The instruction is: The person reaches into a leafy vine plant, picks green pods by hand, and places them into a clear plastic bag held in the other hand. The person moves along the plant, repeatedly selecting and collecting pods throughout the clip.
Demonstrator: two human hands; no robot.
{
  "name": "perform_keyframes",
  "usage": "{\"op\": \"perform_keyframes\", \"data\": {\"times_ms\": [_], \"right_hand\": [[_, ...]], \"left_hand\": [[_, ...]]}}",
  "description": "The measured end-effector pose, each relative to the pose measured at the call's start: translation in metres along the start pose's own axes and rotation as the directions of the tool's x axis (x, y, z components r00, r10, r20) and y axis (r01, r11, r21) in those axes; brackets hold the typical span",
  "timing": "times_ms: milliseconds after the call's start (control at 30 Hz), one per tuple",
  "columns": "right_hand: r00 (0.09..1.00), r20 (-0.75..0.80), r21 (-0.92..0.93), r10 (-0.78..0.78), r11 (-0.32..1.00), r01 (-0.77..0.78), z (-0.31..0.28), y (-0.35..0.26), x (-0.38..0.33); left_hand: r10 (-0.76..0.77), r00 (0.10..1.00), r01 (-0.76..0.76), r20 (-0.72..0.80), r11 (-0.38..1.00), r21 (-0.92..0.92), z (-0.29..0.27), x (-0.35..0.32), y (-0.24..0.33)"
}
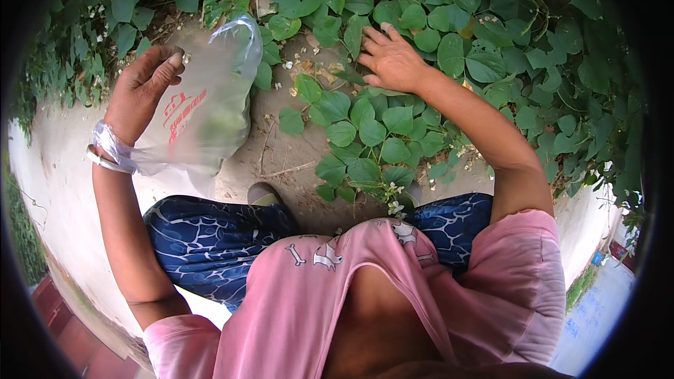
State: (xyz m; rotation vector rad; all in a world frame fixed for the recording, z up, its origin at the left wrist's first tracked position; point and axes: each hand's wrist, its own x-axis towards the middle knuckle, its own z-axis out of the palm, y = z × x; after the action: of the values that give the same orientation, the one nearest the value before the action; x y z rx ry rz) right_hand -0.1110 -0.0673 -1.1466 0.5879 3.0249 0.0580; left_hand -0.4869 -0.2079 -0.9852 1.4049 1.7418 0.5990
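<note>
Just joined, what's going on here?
A person is at a bed of leafy green plants, bare-handed. The right hand is in among the leaves, fingers spread. The left hand is raised off to the left, thumb against the fingers; whether it pinches anything small isn't clear. A translucent plastic bag is looped at the left wrist, with blurred green showing through it.

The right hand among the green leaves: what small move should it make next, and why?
Perhaps the right hand should gently push the leaves aside, because they overlap thickly and hide much of the ground beneath.
</note>
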Motion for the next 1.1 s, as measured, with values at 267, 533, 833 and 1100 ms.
{"op": "perform_keyframes", "data": {"times_ms": [267,533,833,1100], "right_hand": [[0.797,0.486,0.277,-0.359,0.928,0.249,0.013,-0.101,-0.055],[0.534,0.827,0.261,-0.174,0.961,-0.091,0.006,-0.087,-0.098],[0.487,0.873,0.159,-0.027,0.959,-0.233,-0.02,-0.049,-0.117],[0.362,0.91,-0.131,0.203,0.968,-0.215,-0.033,-0.033,-0.161]], "left_hand": [[0.037,0.998,-0.038,0.059,0.999,0.017,0.011,0.011,0.012],[0.065,0.991,-0.082,0.117,0.986,0.148,0.016,0.018,0.03],[0.041,0.995,-0.058,0.093,0.98,0.188,0.024,0.02,0.037],[0.031,0.995,-0.049,0.092,0.977,0.209,0.02,0.023,0.023]]}}
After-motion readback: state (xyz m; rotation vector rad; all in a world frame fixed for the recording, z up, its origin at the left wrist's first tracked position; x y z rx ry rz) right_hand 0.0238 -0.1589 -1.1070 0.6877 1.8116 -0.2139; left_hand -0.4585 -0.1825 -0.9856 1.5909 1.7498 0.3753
